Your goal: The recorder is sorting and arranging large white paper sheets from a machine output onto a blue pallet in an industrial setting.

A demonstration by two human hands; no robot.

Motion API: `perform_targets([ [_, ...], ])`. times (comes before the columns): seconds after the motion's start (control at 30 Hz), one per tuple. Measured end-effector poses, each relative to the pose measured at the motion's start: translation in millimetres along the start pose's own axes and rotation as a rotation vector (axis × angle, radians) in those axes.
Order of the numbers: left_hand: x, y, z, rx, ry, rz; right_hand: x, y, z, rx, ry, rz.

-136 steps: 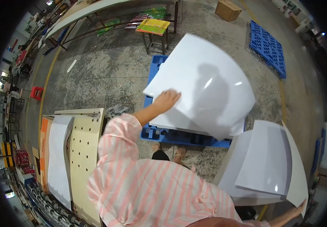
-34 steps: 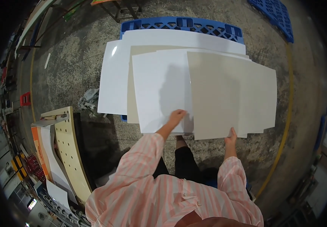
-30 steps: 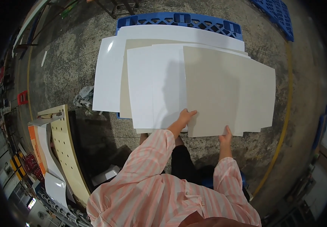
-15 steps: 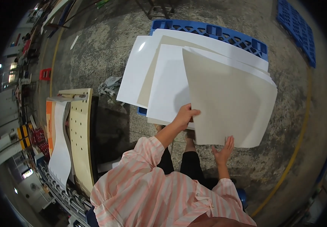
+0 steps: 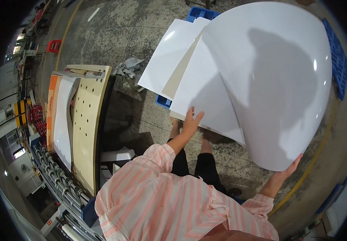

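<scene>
A large glossy white cardboard sheet [image 5: 286, 88] bulges upward in a broad curl over the right part of a loose stack. At its near right edge my right hand [image 5: 286, 170] grips it, with part of the fingers hidden by the sheet. My left hand [image 5: 191, 123] is open, thumb and fingers apart, at the near edge of a flatter white sheet [image 5: 207, 86]; whether it touches that sheet I cannot tell. Beneath, a grey-beige sheet face [image 5: 181, 68] shows between fanned white sheets. The stack lies on a blue plastic pallet [image 5: 163, 101], mostly covered.
To the left stands a cream board with holes [image 5: 85, 120], beside hanging white sheets [image 5: 63, 120] and a machine with metal rollers [image 5: 59, 172]. A crumpled cloth [image 5: 128, 67] lies on the floor. Another blue pallet [image 5: 339, 64] is at the far right. A red stool [image 5: 54, 46] stands farther off.
The grey-faced top sheet is out of my left hand, and a white face now curls up on the right. My right hand has moved right and taken hold of its edge.
</scene>
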State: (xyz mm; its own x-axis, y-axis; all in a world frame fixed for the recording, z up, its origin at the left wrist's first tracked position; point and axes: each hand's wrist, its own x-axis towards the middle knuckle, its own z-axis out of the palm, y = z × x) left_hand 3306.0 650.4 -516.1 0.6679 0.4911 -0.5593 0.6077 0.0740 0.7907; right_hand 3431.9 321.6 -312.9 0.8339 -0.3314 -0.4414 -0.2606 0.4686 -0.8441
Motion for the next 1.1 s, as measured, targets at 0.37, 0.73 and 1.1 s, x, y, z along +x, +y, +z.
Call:
perform_targets([
  [0.37, 22, -48, 40, -1.218, -0.206, -0.628, 103, 98, -235, 0.079, 0.443, 0.01],
  [0.73, 63, -81, 15, -0.679, -0.023, -0.531, 88, 159, -208, -0.156, 1.083, 0.544],
  [1.1, 43, -93, 61, -0.276, -0.113, -0.235, 27, 320, -22, -1.792, -0.798, -0.593],
])
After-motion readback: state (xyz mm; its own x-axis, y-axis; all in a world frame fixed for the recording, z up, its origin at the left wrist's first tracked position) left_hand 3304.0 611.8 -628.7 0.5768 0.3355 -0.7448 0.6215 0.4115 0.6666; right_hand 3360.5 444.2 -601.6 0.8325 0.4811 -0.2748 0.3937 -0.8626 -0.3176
